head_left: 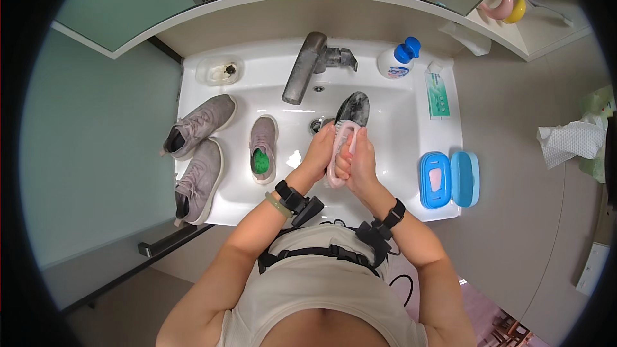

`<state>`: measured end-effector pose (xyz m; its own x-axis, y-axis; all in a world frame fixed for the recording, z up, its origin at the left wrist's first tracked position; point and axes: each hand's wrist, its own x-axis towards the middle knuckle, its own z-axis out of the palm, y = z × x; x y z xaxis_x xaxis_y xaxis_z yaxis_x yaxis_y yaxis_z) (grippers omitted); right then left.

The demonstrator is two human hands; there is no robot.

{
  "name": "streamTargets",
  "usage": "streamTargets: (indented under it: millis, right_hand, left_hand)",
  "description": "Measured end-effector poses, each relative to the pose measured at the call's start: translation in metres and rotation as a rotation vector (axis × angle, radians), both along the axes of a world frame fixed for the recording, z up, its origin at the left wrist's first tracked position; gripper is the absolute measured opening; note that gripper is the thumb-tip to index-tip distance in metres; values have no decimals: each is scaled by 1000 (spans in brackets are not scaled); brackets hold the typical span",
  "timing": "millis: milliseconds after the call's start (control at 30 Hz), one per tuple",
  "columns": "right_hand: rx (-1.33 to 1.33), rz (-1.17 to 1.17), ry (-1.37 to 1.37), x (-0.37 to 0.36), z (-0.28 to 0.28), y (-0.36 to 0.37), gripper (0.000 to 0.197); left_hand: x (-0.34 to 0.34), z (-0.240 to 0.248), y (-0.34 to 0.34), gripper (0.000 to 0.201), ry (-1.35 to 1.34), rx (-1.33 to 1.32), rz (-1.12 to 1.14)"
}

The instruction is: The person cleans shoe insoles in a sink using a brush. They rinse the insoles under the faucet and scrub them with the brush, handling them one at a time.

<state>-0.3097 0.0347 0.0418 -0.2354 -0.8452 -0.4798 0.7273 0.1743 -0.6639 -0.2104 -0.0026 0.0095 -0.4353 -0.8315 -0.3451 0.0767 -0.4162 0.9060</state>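
Note:
Over the basin, my left hand (318, 153) is closed on a shoe (355, 108), whose dark, sole-shaped face is streaked with whitish foam. Most of that shoe is hidden by my hands and the brush. My right hand (360, 162) wraps round the looped handle of a pink scrub brush (335, 170). Its white bristles press against the near part of the shoe. To the left of my hands, a mauve sneaker (262, 138) with a green insole rests in the basin.
Two larger mauve sneakers (204, 183) sit on the left rim of the white sink (443, 135). A grey faucet (305, 67) juts over the basin. Around it are a clear soap dish (219, 71), a pump bottle (394, 64), a green-and-white tube (437, 95) and an opened blue soap box (435, 198).

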Motion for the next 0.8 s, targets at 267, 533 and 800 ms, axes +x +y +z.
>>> streamTargets:
  millis: [267,533,800]
  right_hand:
    - [6,-20,93,4,5,-5,42]
    - [-17,-193,112,-39,-12,-31,43]
    - [-43,-222,76,-38,-15,-35,41]
  left_hand:
    - [5,7,-1,37,362,347,30]
    - [3,-4,8,33,240,207,-142]
    - [3,-12,8,36,106,142,-47]
